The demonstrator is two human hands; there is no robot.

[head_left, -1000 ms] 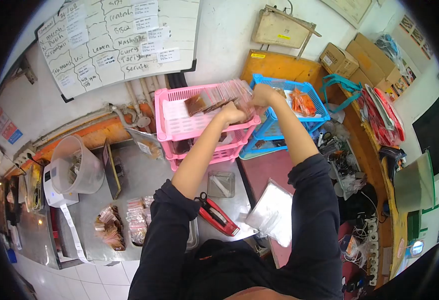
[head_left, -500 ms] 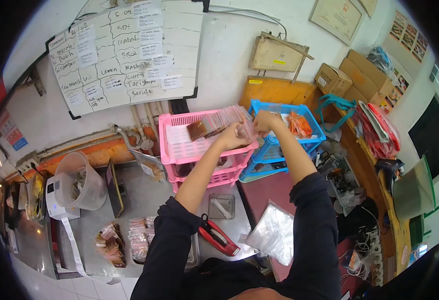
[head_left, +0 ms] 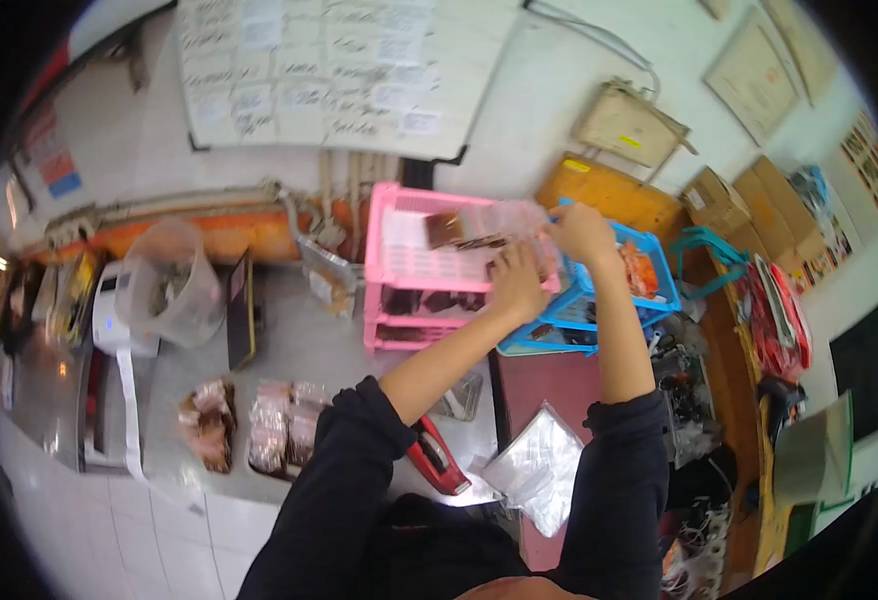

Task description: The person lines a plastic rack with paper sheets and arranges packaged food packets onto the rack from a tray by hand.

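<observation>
A pink tiered basket (head_left: pixel 383 240) stands against the wall, with a row of small flat packets (head_left: pixel 504 222) with brown contents in its top tier. My left hand (head_left: pixel 519 282) lies on the near side of the packets, fingers spread against them. At the right end of the row is my right hand (head_left: pixel 581 236), its fingers bent over the gap between the pink basket and a blue basket (head_left: pixel 665 262); what it holds, if anything, is blurred. Orange packets (head_left: pixel 641 272) lie in the blue basket.
On the metal counter are packet piles (head_left: pixel 209 425), a tray of packets (head_left: pixel 284 425), a clear tub (head_left: pixel 171 290), a label printer (head_left: pixel 111 310) and a red tool (head_left: pixel 437 458). Clear plastic bags (head_left: pixel 541 470) lie near my body. Cardboard boxes (head_left: pixel 774 215) sit back right.
The view has shifted, so the baskets appear further right. My left hand has opened out from its curled grip and lies flatter against the packets. My right hand remains by the row's right end.
</observation>
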